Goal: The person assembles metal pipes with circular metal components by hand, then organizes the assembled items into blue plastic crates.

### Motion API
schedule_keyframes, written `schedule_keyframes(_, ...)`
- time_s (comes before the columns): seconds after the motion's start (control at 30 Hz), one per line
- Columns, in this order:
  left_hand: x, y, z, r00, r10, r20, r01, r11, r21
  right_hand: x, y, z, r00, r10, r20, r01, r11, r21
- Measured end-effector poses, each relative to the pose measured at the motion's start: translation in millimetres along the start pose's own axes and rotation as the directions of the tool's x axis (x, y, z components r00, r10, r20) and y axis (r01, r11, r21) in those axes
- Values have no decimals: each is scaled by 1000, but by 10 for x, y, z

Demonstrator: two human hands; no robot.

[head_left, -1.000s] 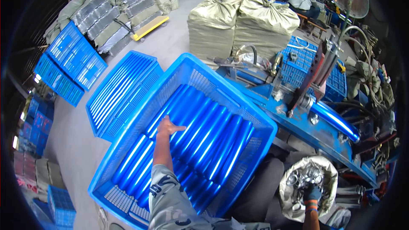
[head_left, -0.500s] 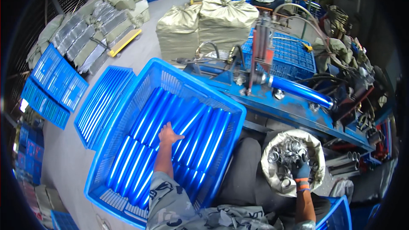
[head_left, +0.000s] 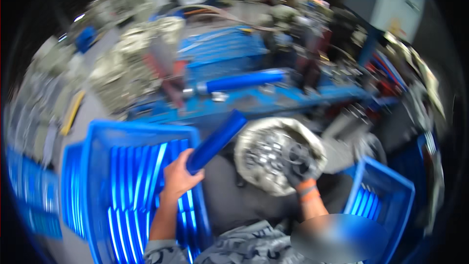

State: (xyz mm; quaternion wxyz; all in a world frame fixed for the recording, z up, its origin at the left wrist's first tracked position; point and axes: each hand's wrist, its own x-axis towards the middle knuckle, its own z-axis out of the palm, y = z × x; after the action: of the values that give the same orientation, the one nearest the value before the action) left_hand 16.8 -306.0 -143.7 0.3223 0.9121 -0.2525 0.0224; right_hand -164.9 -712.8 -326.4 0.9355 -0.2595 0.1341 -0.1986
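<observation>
A blue tube (head_left: 217,142) slants beside the right edge of the crate (head_left: 122,127), our left hand (head_left: 179,177) gripping only its lower end, so it could tip against the sack (head_left: 266,185). Whether our right hand (head_left: 299,164) pinches rings (head_left: 265,149) there, we cannot tell.

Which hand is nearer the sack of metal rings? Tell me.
Right. The gloved right hand is inside the sack, at the rings; the left hand is outside, to its left, holding a blue tube.
</observation>
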Motion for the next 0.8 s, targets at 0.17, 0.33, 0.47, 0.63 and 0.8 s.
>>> schedule_keyframes(0.17,52,654,-81,951,276,137,-294,947,130,-203,-274,831,949,85,303,-88,996,-5)
schedule_keyframes(0.33,97,936,-243,898,320,301,-386,901,195,-264,-456,916,939,-56,340,168,936,-309)
schedule_keyframes(0.47,94,922,-278,889,351,295,-420,881,217,-261,-505,892,932,-46,361,154,948,-277)
schedule_keyframes(0.63,81,901,-306,915,338,220,-381,903,198,-305,-748,967,908,-15,418,293,735,-611)
schedule_keyframes(0.8,131,942,-300,900,341,272,-406,883,235,-344,-706,1013,898,-14,439,226,872,-434)
